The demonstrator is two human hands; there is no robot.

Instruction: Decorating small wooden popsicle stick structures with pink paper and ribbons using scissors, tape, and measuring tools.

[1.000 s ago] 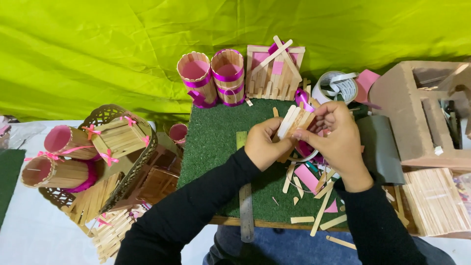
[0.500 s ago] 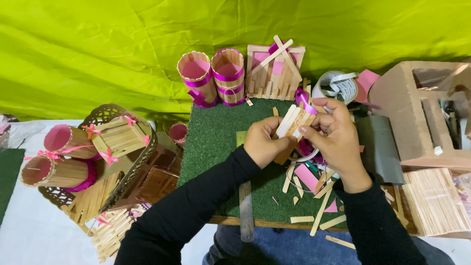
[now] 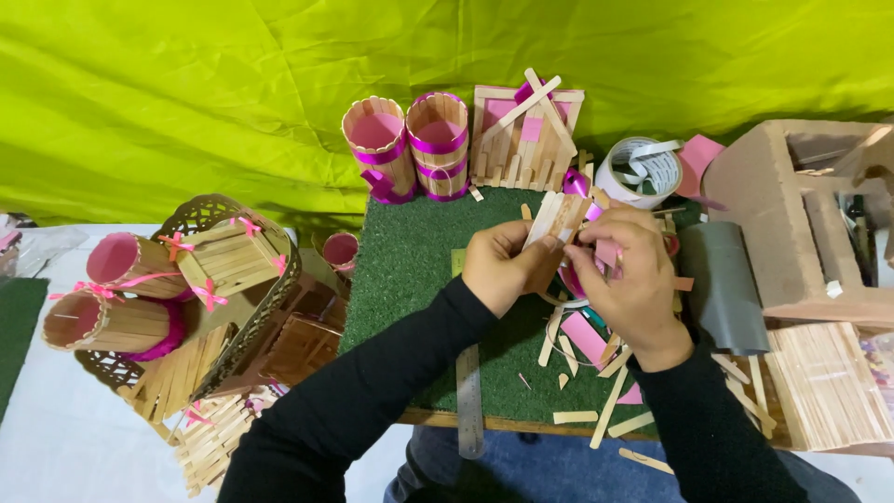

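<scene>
A bundle of flat wooden sticks (image 3: 557, 216) is held above the green mat (image 3: 410, 279), near its far right part, tilted with the upper ends leaning right. The left hand (image 3: 503, 265) is closed on the bundle's lower end, thumb and fingers pinched on it. The right hand (image 3: 629, 279) meets the bundle from the right, fingertips together on its side; a small pink piece (image 3: 607, 251) shows between those fingers. Whether the right hand bears weight or only touches cannot be told. Both arms wear black sleeves.

Under the hands lie loose sticks (image 3: 610, 410) and pink paper scraps (image 3: 587, 337), scattered on the mat's right part. A steel ruler (image 3: 469, 401) lies along the mat's near edge, overhanging it.

At the mat's far edge stand two stick-built cups (image 3: 410, 144) with pink bands, upright and side by side, with a stick house (image 3: 524, 140) just to the right. A tape roll (image 3: 638, 172) sits right of that. A grey sheet (image 3: 722, 284) lies right of the hands; a cardboard box (image 3: 801, 219) stands beyond it.

To the left, a basket (image 3: 242, 307) holds stick-built pieces and tipped cups with pink ribbon. A yellow-green cloth (image 3: 186, 93) backs the scene.
</scene>
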